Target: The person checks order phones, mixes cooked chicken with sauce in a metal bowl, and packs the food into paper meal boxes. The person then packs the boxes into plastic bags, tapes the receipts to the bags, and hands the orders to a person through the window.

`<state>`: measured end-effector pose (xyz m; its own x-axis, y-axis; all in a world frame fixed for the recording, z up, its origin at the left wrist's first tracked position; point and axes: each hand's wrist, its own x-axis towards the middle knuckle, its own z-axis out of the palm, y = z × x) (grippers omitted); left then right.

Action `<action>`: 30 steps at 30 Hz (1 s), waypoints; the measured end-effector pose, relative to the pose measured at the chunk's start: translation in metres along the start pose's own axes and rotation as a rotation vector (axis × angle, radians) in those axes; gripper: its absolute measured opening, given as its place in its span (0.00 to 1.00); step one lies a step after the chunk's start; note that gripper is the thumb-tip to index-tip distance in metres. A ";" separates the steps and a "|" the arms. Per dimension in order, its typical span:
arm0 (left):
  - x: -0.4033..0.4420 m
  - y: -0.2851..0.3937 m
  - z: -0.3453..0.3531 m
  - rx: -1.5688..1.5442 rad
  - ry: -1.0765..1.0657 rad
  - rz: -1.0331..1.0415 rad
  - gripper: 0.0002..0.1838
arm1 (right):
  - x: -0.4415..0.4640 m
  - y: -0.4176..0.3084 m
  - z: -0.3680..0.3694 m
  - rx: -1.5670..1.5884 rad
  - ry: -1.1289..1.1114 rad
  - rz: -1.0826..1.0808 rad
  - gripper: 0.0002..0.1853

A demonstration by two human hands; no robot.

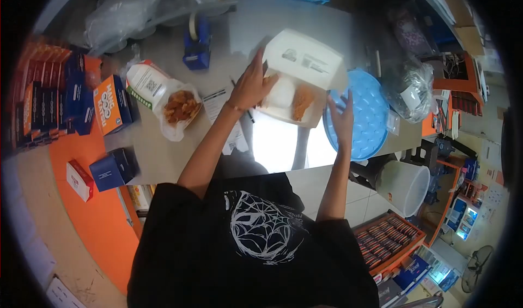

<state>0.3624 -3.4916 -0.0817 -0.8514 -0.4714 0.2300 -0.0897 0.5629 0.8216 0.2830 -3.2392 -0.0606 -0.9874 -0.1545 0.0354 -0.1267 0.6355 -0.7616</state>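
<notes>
An open cardboard takeaway box (316, 118) is on the metal table in front of me, its printed lid (303, 57) raised at the back. Inside lie a white rounded mound that looks like rice (281, 93) and a piece of fried chicken (303, 102). My left hand (249, 87) grips the box's left side, the thumb over the edge. Beside the right side, my right hand (342, 117) holds nothing, with its fingers apart, over the edge of a round blue plastic lid or tray (365, 120). Whether its fingertips touch the box, I cannot tell.
Left of the box are a printed receipt (217, 103), a pen (251, 116) and an open carton of fried pieces (181, 107). A blue tape dispenser (196, 49) stands behind. Stacked boxes (52, 95) line the left; a white bin (406, 185) is below right.
</notes>
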 end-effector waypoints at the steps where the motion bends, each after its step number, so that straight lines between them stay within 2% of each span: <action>1: 0.016 0.000 0.009 -0.045 -0.166 -0.116 0.27 | 0.021 -0.006 -0.003 0.009 0.007 -0.008 0.31; 3: 0.032 0.002 -0.001 0.046 -0.215 -0.060 0.26 | 0.053 -0.014 -0.009 0.198 -0.203 -0.066 0.28; 4: 0.037 0.002 -0.011 0.135 -0.272 -0.009 0.25 | 0.055 -0.014 -0.015 0.214 -0.206 -0.065 0.28; 5: 0.034 0.007 -0.023 0.155 -0.270 -0.006 0.25 | 0.053 -0.018 -0.021 0.177 -0.163 -0.129 0.25; 6: 0.021 0.016 -0.036 0.086 -0.274 -0.119 0.24 | 0.046 -0.018 -0.024 0.140 -0.121 -0.188 0.22; 7: 0.007 0.025 -0.043 0.014 -0.271 -0.231 0.23 | 0.030 -0.018 -0.024 0.201 -0.033 -0.141 0.15; 8: -0.007 0.027 -0.039 0.028 -0.263 -0.234 0.23 | 0.017 -0.001 -0.019 0.153 0.042 -0.206 0.13; 9: -0.027 0.021 -0.031 0.048 -0.211 -0.149 0.24 | 0.004 0.020 -0.009 0.105 0.114 -0.273 0.12; 12: -0.082 0.012 0.000 0.120 0.057 0.101 0.28 | -0.035 0.044 0.005 0.342 0.035 -0.171 0.14; 14: -0.110 0.025 0.017 0.240 0.069 0.022 0.32 | -0.052 0.043 0.015 0.408 0.030 -0.110 0.17; 17: -0.126 0.044 0.018 -0.152 0.024 -0.189 0.35 | -0.062 0.045 0.011 0.534 -0.043 -0.072 0.19; 18: -0.127 0.052 0.013 -0.141 0.055 -0.202 0.35 | -0.062 0.041 0.005 0.550 -0.051 -0.128 0.19; 20: -0.125 0.070 0.005 -0.241 0.007 -0.291 0.31 | -0.066 0.029 -0.009 0.564 -0.096 0.020 0.19; 22: -0.132 0.071 0.004 -0.252 -0.044 -0.346 0.32 | -0.067 0.037 -0.014 0.486 -0.144 -0.006 0.22; 24: -0.144 0.052 0.015 -0.313 -0.118 -0.296 0.32 | -0.067 0.041 -0.015 0.341 -0.164 -0.346 0.24; 25: -0.151 0.051 0.020 -0.309 -0.107 -0.295 0.32 | -0.067 0.041 -0.020 0.367 -0.303 -0.254 0.28; 26: -0.159 0.056 0.025 -0.125 -0.068 -0.212 0.34 | -0.063 0.047 -0.025 0.371 -0.309 -0.262 0.28; 28: -0.165 0.055 0.032 0.060 -0.027 -0.138 0.37 | -0.048 0.066 -0.040 0.321 -0.609 -0.219 0.34; 29: -0.165 0.051 0.037 -0.089 -0.008 -0.137 0.38 | -0.044 0.068 -0.043 0.293 -0.756 -0.195 0.38; 30: -0.165 0.046 0.040 -0.237 0.012 -0.132 0.39 | -0.044 0.069 -0.042 0.294 -0.758 -0.198 0.38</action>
<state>0.4778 -3.3607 -0.1024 -0.8342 -0.5388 0.1173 -0.0750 0.3216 0.9439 0.3142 -3.1567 -0.0878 -0.6049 -0.7760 -0.1787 -0.1569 0.3362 -0.9286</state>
